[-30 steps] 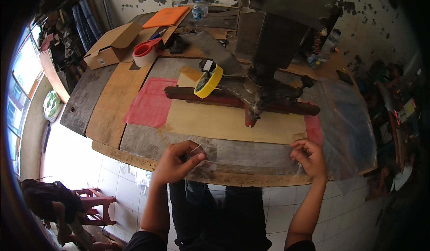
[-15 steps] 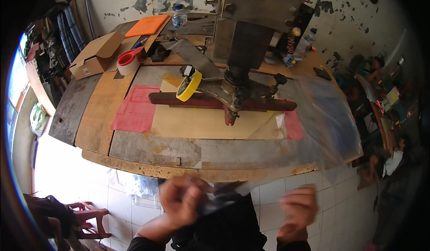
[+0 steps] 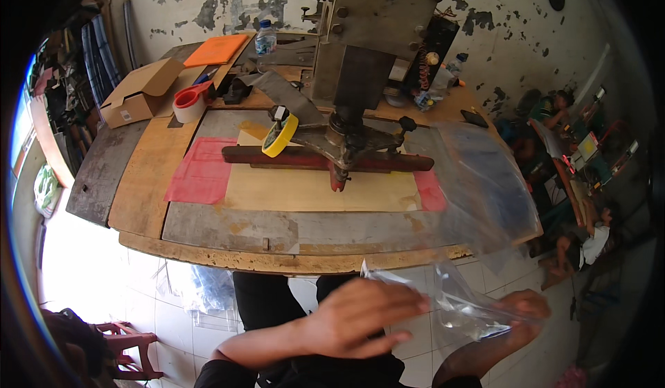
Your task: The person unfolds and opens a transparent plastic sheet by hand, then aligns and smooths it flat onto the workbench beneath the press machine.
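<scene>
My right hand (image 3: 524,312) is closed on the edge of a clear plastic sheet (image 3: 460,305), which hangs creased in front of the table's near edge. My left hand (image 3: 364,319) reaches across in front of my body, fingers stretched toward the plastic and thumb apart; nothing shows in its grasp. Beyond the hands, a heavy metal press (image 3: 350,138) stands over the table, its long dark red bar (image 3: 388,161) above a yellowish sheet (image 3: 318,195) with a pink piece (image 3: 197,173) at its left end. More clear plastic (image 3: 485,159) lies spread over the table's right side.
A yellow tape roll (image 3: 280,137) hangs on the press. Behind it stand a cardboard box (image 3: 138,97), a red-and-white tape dispenser (image 3: 190,104) and a water bottle (image 3: 265,41). A red stool (image 3: 131,346) is at lower left. Other people (image 3: 592,239) sit at the right.
My left hand has swung right toward the other hand and its fingers have stretched out. The right hand has moved right and now grips the plastic. The view has shifted slightly.
</scene>
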`<action>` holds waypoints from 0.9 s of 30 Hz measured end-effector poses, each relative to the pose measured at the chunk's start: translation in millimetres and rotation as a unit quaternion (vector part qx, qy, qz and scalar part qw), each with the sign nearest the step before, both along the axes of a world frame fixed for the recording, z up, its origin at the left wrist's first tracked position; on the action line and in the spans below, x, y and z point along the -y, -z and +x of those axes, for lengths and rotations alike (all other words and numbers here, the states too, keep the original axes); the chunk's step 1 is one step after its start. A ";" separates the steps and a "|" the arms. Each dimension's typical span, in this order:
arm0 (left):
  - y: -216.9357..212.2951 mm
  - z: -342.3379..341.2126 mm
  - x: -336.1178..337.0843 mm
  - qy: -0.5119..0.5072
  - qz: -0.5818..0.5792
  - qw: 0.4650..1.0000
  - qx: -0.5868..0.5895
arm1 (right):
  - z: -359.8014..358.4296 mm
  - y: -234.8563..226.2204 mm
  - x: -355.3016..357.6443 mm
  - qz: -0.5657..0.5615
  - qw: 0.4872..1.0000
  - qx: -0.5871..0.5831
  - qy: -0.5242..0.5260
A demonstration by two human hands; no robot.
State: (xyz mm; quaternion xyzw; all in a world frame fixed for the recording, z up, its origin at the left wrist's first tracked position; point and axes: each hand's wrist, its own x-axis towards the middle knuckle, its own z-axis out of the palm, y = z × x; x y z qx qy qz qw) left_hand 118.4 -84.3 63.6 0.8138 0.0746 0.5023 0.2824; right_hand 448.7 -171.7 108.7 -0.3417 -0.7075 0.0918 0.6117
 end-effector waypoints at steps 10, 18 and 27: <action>-12.2 -33.2 -30.4 0.200 -0.437 0.841 -0.250 | 108.9 7.3 5.3 -0.018 0.982 -0.185 -0.024; 16.1 -30.2 -30.5 0.353 -0.439 0.812 -0.151 | 100.2 11.8 -31.0 -0.059 0.979 -0.175 0.086; 42.1 -40.4 -35.5 0.252 -0.511 0.819 0.076 | 68.2 25.4 -57.7 -0.240 0.962 -0.130 -0.002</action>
